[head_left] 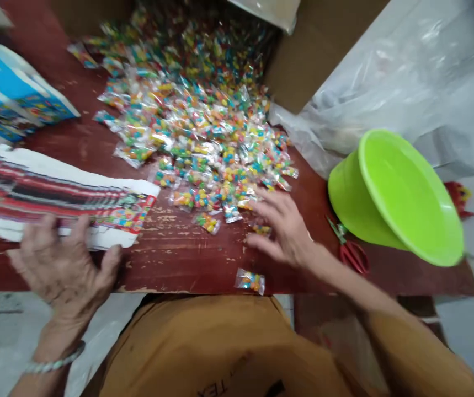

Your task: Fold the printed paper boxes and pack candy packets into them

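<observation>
My left hand point(65, 264) rests with spread fingers on the near edge of a fanned row of printed cards or packets point(67, 193), red, black and white. At the front of a big pile of small clear candy packets point(207, 143), my right hand point(282, 226) reaches in, fingers apart and a little blurred. One candy packet point(261, 229) lies between its thumb and fingers, not clearly gripped. Nearer to me, a single candy packet point(251, 281) sits by the table edge. The packets hold colourful bean-shaped sweets.
Behind the pile stands a cardboard box point(315, 55) with packets spilling out. A lime-green tub point(348, 198) lies tilted at right, beside red-handled scissors point(353, 256). A blue printed box point(17, 94) is at left on the worn red table point(170, 264). Clear plastic sheeting point(385, 77) fills the back right.
</observation>
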{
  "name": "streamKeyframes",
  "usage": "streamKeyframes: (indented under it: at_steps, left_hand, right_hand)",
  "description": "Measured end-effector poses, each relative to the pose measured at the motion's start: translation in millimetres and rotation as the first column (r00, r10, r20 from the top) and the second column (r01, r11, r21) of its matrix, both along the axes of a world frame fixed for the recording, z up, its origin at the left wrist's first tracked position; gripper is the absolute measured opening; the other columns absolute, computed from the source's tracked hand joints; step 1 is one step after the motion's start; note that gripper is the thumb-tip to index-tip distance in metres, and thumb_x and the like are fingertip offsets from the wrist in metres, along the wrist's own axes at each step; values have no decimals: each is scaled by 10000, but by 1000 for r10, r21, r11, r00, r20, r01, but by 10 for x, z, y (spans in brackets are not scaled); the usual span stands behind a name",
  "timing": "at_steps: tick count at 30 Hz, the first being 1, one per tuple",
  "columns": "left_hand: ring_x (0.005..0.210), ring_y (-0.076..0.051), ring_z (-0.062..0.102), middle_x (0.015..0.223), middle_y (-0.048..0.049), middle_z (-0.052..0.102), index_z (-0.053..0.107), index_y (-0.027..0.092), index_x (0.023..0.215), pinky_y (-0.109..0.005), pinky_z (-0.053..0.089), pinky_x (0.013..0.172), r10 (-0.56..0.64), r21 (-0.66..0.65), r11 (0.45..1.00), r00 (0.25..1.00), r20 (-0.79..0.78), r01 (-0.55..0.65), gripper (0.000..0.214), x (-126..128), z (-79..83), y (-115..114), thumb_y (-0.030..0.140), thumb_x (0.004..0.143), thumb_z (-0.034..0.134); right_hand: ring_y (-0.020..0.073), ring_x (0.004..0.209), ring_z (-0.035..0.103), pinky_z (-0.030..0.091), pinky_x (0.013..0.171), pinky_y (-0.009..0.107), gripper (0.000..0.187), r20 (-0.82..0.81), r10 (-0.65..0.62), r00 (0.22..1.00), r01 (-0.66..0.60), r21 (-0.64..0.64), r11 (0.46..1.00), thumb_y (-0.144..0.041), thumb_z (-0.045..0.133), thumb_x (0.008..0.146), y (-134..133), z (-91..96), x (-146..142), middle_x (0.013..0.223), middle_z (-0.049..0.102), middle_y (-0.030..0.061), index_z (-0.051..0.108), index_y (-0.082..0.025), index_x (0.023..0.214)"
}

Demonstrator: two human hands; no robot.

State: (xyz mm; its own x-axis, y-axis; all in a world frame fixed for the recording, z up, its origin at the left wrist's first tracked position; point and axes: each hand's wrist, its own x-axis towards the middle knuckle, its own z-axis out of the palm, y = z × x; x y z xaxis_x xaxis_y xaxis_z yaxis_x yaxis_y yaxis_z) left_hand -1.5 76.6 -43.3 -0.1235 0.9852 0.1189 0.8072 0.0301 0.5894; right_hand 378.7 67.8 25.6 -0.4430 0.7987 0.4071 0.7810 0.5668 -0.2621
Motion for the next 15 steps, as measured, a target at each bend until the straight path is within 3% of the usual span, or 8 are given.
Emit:
streamKeyframes:
  at_steps: [1, 2, 5, 9, 15]
  left_hand:
    - [1545, -498, 164, 1725, -109, 218, 460, 227, 1524, -717, 38, 1215, 35, 164, 986, 989, -146, -11, 736, 2, -15, -1, 505, 854, 587]
    - [1521, -499, 245, 1689, -174, 289, 514, 165, 1488, -726, 101, 1203, 25, 223, 974, 970, -240, 31, 716, -2, -31, -6, 517, 868, 578]
    - [1547, -468, 205, 1688, -204, 271, 586, 180, 1442, -710, 84, 1209, -14, 190, 977, 915, -404, 99, 607, -26, -53, -30, 522, 942, 540]
    - [1562, -453, 167, 1676, -178, 294, 661, 263, 1380, -708, 31, 1204, -8, 191, 974, 862, -507, 121, 512, -14, 9, -86, 513, 947, 551]
    - [1540, -475, 214, 1612, -237, 386, 686, 204, 1337, -743, 45, 1182, 9, 197, 973, 834, -552, 120, 467, 153, 103, -83, 394, 927, 566]
  right_hand:
    - [344, 1396, 481, 436, 1114, 548, 675, 32, 3, 999, -1, -69, 998, -560, 653, 912, -301, -147, -27, 1529, 499, 207, 543, -144, 1432]
    - [374, 1409, 449, 408, 1114, 575, 716, 60, 0, 998, 5, -87, 996, -608, 640, 900, -543, -295, -66, 1538, 479, 220, 535, -149, 1440]
    - [409, 1414, 403, 312, 1118, 614, 679, 171, 16, 985, -1, -90, 996, -627, 636, 898, -887, -638, -233, 1547, 472, 206, 554, -223, 1437]
    - [394, 1400, 399, 284, 1116, 591, 638, 154, 25, 988, -20, -31, 999, -606, 629, 917, -753, -739, -459, 1541, 482, 203, 553, -233, 1428]
    - [374, 1364, 430, 335, 1077, 553, 560, 83, -22, 996, 14, 98, 995, -527, 595, 964, -517, -643, -553, 1491, 521, 205, 537, -199, 1414]
